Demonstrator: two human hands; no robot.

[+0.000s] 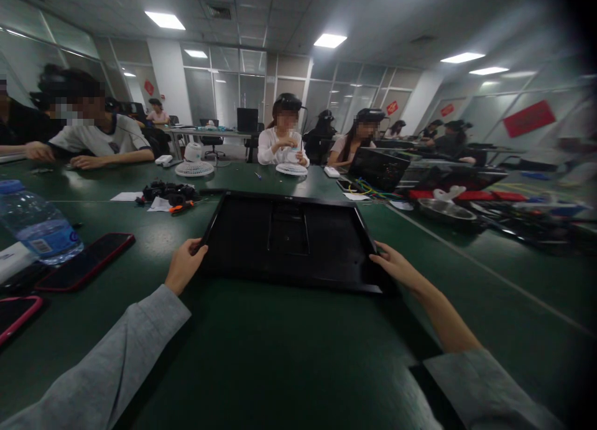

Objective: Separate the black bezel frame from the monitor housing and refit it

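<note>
A wide black monitor casing [242, 231], shallow and hollow side up, lies or hovers just over the green table [280, 355]; whether it touches the top I cannot tell. A raised rectangular panel marks its middle. My left hand [185, 265] grips the left edge, thumb on the inner side. On the right edge, my right hand [396, 265] closes in the same way, its fingers partly hidden behind the rim. Both forearms are in grey sleeves.
At left stand a water bottle [41, 224] and a dark phone with red edge [88, 261]. Black cables [170, 193] lie beyond the casing. A metal bowl [445, 212] and wire piles sit at right. Co-workers [284, 137] sit opposite, near white fan parts [193, 168].
</note>
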